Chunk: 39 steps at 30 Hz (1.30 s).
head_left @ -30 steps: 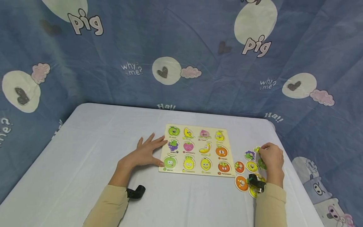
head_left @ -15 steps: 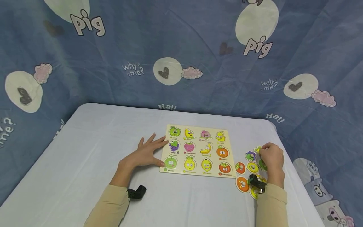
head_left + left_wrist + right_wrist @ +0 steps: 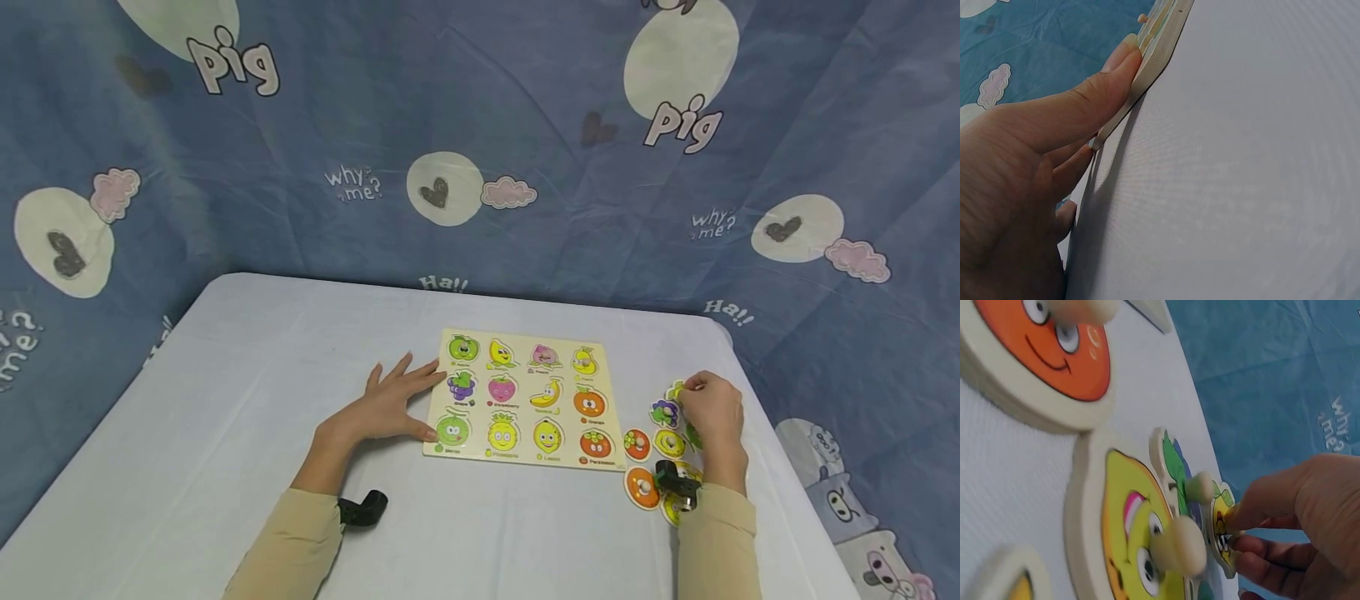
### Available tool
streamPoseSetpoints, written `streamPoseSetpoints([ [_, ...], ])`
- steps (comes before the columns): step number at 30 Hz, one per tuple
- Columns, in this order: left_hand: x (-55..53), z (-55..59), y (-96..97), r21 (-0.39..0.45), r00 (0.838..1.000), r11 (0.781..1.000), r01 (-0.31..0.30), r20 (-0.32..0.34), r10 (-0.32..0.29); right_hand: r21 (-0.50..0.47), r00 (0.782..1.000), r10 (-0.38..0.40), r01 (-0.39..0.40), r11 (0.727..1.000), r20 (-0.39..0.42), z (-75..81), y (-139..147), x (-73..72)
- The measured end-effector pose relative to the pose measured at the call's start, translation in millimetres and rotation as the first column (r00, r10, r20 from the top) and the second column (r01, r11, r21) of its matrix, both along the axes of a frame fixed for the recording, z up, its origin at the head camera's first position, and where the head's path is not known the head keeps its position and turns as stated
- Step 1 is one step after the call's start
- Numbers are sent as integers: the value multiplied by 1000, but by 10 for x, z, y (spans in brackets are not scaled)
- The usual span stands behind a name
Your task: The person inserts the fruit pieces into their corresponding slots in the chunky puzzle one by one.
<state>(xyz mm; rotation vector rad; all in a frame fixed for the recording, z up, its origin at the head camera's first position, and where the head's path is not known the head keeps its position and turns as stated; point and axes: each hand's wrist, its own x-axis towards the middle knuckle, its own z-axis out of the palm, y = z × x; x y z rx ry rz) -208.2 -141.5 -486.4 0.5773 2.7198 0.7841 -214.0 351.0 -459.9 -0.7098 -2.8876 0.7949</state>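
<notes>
My right grip (image 3: pixel 711 412) pinches a yellow, green-leaved wooden fruit piece (image 3: pixel 1217 509) beside a purple-and-green wooden grape piece (image 3: pixel 663 412). My left grip (image 3: pixel 381 410), fingers spread, touches the cream rectangular wooden board (image 3: pixel 524 427) on the white tabletop (image 3: pixel 480 533)

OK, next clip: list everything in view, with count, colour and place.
Fruit board: 1, cream with coloured fruit pictures, mid-table
Leafy yellow piece: 1, yellow and green, far end of the loose group right of the board
Grape piece: 1, purple and green, same group
Red piece: 1, near the board's lower right corner
Orange piece: 1, below the red one
Other yellow pieces: at least 3, partly covered, same group
Green piece: 1, mostly hidden by the right arm
Table: 1, white, under everything
Backdrop: blue, printed, behind
Wrist cameras: 2, black, one per wrist
Sleeves: 2, beige, forearms
Left hand: 1, bare, touching the board's left edge
Right hand: 1, bare, fingers pinching the leafy yellow piece
</notes>
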Motion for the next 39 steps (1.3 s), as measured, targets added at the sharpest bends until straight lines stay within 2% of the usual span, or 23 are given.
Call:
streamPoseSetpoints([
  [7,0,6,-3,5,1000,1000,4,-2,-4,43,994,78,-75,996,-73,-6,-97,-51],
  [22,2,3,5,5,1000,1000,-9,-2,9,36,988,140,-138,990,-58,62,-257,-108],
  [29,2,-3,-16,-7,1000,1000,-7,5,7,86,967,236,-228,970,-93,67,-385,-209],
  [39,2,-10,2,2,1000,1000,-10,1,10,134,939,330,-317,939,-93,81,-601,-298],
])
